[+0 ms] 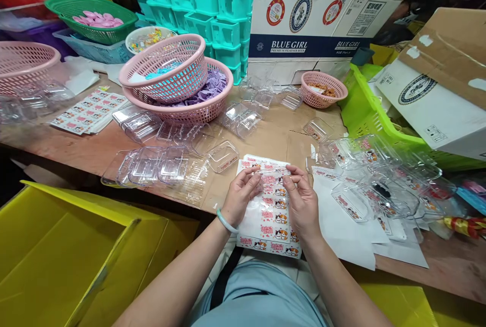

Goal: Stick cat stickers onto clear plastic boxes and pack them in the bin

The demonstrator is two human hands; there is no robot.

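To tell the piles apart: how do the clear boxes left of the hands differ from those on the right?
The left boxes are bare; the right boxes carry cat stickers. The left boxes lie in an overlapping row on the table; the right boxes are heaped over white sheets. All are small and transparent, like the held box between the left hand and right hand.
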